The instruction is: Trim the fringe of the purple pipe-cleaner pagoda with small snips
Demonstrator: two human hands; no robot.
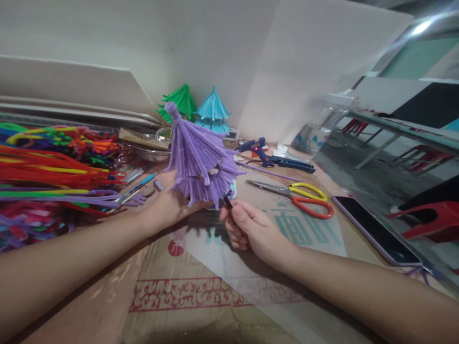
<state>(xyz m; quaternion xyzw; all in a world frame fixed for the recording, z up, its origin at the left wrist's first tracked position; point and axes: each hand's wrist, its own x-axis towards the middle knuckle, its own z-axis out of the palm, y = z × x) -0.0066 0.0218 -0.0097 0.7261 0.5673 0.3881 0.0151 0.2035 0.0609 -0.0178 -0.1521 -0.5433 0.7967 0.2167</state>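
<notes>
My left hand (167, 203) holds up a purple pipe-cleaner model (199, 160) shaped like a tiered roof, gripping it from underneath. Its fingers are mostly hidden behind the model. My right hand (247, 227) is closed in a pinch on a small dark tool (228, 201), whose tip touches the lower fringe of the purple model. Both forearms reach in from the bottom of the view over a cardboard-covered table (186, 291).
A heap of coloured pipe cleaners (53, 167) lies at the left. Green (179, 101) and blue (213, 112) tiered models stand at the back. A blue glue gun (265, 155), yellow-and-orange scissors (304, 197) and a phone (376, 231) lie at the right.
</notes>
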